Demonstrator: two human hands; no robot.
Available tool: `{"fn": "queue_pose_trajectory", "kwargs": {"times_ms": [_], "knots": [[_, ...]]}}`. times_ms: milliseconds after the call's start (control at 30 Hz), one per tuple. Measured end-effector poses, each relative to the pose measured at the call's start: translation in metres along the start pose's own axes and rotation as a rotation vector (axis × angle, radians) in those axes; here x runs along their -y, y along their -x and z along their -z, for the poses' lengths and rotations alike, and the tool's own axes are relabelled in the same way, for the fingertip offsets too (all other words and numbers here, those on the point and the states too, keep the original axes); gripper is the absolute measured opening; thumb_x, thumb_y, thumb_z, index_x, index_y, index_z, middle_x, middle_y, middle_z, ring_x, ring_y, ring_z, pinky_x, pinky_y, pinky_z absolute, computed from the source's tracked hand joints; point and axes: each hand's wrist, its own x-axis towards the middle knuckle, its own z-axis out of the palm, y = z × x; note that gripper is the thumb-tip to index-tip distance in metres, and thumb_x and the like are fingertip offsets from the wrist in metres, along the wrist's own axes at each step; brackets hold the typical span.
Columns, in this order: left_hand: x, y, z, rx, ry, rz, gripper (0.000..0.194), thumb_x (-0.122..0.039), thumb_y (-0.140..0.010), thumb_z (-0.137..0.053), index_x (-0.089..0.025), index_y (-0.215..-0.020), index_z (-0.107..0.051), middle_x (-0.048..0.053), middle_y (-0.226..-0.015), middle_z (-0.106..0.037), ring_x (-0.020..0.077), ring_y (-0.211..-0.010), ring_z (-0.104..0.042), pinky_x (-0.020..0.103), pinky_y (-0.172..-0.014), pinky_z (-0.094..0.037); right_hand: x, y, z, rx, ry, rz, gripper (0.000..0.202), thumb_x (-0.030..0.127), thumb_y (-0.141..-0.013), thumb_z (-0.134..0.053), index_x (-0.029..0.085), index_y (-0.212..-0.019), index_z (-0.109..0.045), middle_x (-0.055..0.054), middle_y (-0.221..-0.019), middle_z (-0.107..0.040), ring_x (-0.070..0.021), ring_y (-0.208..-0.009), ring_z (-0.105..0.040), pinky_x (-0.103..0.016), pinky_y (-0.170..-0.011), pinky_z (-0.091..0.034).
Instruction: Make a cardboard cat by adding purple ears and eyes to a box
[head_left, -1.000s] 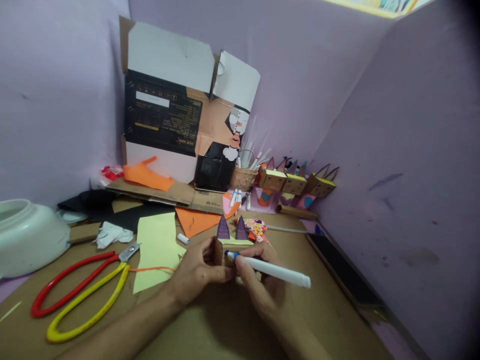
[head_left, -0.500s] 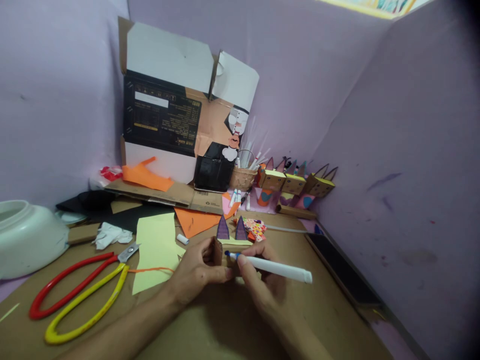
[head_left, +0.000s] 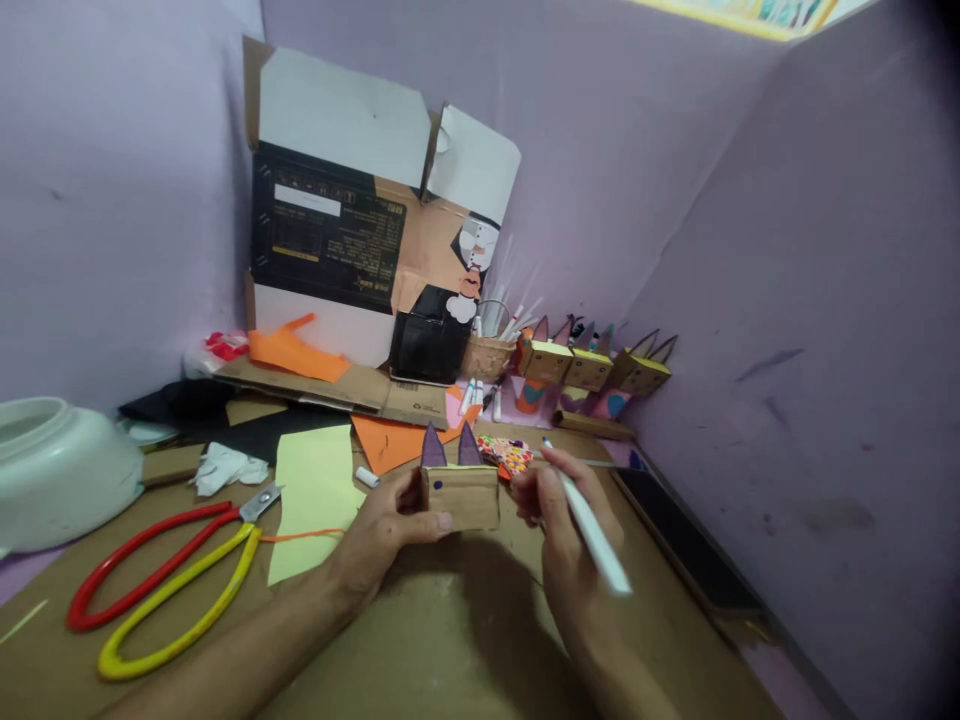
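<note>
My left hand point(head_left: 390, 530) grips the left side of a small cardboard box point(head_left: 469, 500) with two purple paper ears point(head_left: 448, 446) standing on its top. One dark blue dot point(head_left: 438, 485) shows on the box's front face, toward the left. To the right of the box, my right hand point(head_left: 577, 520) is closed around a white marker point(head_left: 600, 545), its blue tip uncapped and pointing up, apart from the box. A white marker cap point(head_left: 367, 477) lies on the table behind my left hand.
Large scissors point(head_left: 225, 540) with red and yellow handles lie at left, by a pale yellow sheet point(head_left: 311, 500) and a white pot point(head_left: 60, 480). Behind are an unfolded carton point(head_left: 330, 230), a basket point(head_left: 486, 358) and several eared box figures point(head_left: 589, 368). A dark flat device point(head_left: 682, 540) lies right.
My right hand has drawn the marker away from the box to the right and tilted its tip upward. A blue dot is now visible on the box front.
</note>
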Motion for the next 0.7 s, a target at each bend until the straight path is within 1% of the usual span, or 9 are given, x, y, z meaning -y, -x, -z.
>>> {"fn": "queue_pose_trajectory", "kwargs": {"times_ms": [67, 167, 267, 367, 433, 500, 567, 633, 700], "knots": [[0.001, 0.001, 0.000, -0.025, 0.054, 0.011, 0.051, -0.017, -0.063, -0.069, -0.014, -0.112, -0.058, 0.012, -0.107, -0.067, 0.0301, -0.101, -0.060, 0.042, -0.090, -0.045, -0.006, -0.002, -0.001, 0.061, 0.034, -0.026, 0.024, 0.031, -0.081, -0.059, 0.019, -0.102, -0.059, -0.005, -0.079, -0.069, -0.0182, -0.069, -0.066, -0.030, -0.059, -0.054], [0.001, 0.003, -0.001, -0.058, 0.063, 0.017, 0.053, -0.019, -0.062, -0.071, -0.015, -0.113, -0.057, 0.012, -0.107, -0.067, 0.0311, -0.102, -0.060, 0.043, -0.090, -0.046, -0.014, 0.002, -0.002, 0.170, 0.057, 0.012, 0.027, 0.025, -0.077, -0.064, 0.021, -0.103, -0.059, -0.006, -0.088, -0.070, -0.0205, -0.078, -0.068, -0.035, -0.069, -0.056], [0.000, 0.005, -0.001, -0.119, -0.005, 0.029, 0.052, -0.025, -0.062, -0.073, -0.015, -0.111, -0.057, 0.013, -0.104, -0.068, 0.0303, -0.099, -0.062, 0.040, -0.085, -0.048, -0.017, 0.007, -0.004, 0.208, 0.065, 0.036, 0.029, 0.022, -0.075, -0.065, 0.022, -0.103, -0.059, -0.006, -0.089, -0.070, -0.0203, -0.077, -0.068, -0.035, -0.068, -0.057], [0.000, 0.004, 0.000, -0.184, -0.076, 0.046, 0.051, -0.025, -0.060, -0.073, -0.014, -0.108, -0.059, 0.013, -0.100, -0.069, 0.0285, -0.092, -0.064, 0.036, -0.076, -0.050, -0.015, 0.007, -0.003, 0.222, 0.058, 0.030, 0.028, 0.025, -0.078, -0.063, 0.022, -0.105, -0.061, -0.006, -0.087, -0.070, -0.0197, -0.074, -0.068, -0.035, -0.066, -0.057], [0.000, 0.003, 0.001, -0.202, -0.092, 0.047, 0.048, -0.024, -0.060, -0.072, -0.013, -0.106, -0.059, 0.012, -0.100, -0.069, 0.0282, -0.090, -0.064, 0.037, -0.076, -0.050, -0.012, 0.003, 0.001, 0.176, 0.028, -0.004, 0.029, 0.030, -0.082, -0.059, 0.021, -0.110, -0.061, -0.006, -0.084, -0.071, -0.0190, -0.073, -0.067, -0.035, -0.068, -0.056], [0.001, 0.002, 0.002, -0.194, -0.089, 0.042, 0.048, -0.024, -0.061, -0.071, -0.013, -0.105, -0.059, 0.012, -0.101, -0.069, 0.0282, -0.090, -0.065, 0.038, -0.079, -0.050, -0.008, 0.000, 0.005, 0.107, -0.008, -0.051, 0.031, 0.036, -0.085, -0.055, 0.021, -0.111, -0.061, -0.004, -0.078, -0.070, -0.0175, -0.070, -0.066, -0.033, -0.065, -0.055], [0.002, 0.002, 0.002, -0.188, -0.104, 0.038, 0.048, -0.023, -0.060, -0.071, -0.013, -0.106, -0.058, 0.012, -0.099, -0.070, 0.0281, -0.091, -0.064, 0.038, -0.080, -0.050, -0.004, -0.001, 0.008, 0.071, -0.006, -0.060, 0.029, 0.040, -0.085, -0.054, 0.020, -0.102, -0.067, -0.001, -0.066, -0.065, -0.0152, -0.063, -0.063, -0.028, -0.059, -0.052], [0.002, 0.003, 0.002, -0.183, -0.124, 0.030, 0.049, -0.023, -0.060, -0.071, -0.012, -0.106, -0.058, 0.012, -0.098, -0.070, 0.0281, -0.092, -0.064, 0.036, -0.079, -0.050, 0.000, 0.000, 0.008, 0.086, 0.028, -0.032, 0.026, 0.041, -0.084, -0.056, 0.020, -0.087, -0.071, 0.002, -0.056, -0.058, -0.0126, -0.056, -0.057, -0.024, -0.052, -0.047], [0.002, 0.003, 0.001, -0.164, -0.130, 0.019, 0.049, -0.023, -0.060, -0.071, -0.013, -0.106, -0.058, 0.011, -0.097, -0.071, 0.0275, -0.091, -0.065, 0.035, -0.078, -0.050, 0.001, 0.004, 0.005, 0.113, 0.029, 0.001, 0.024, 0.039, -0.083, -0.057, 0.020, -0.080, -0.070, 0.003, -0.052, -0.053, -0.0109, -0.050, -0.053, -0.022, -0.047, -0.044]]}}
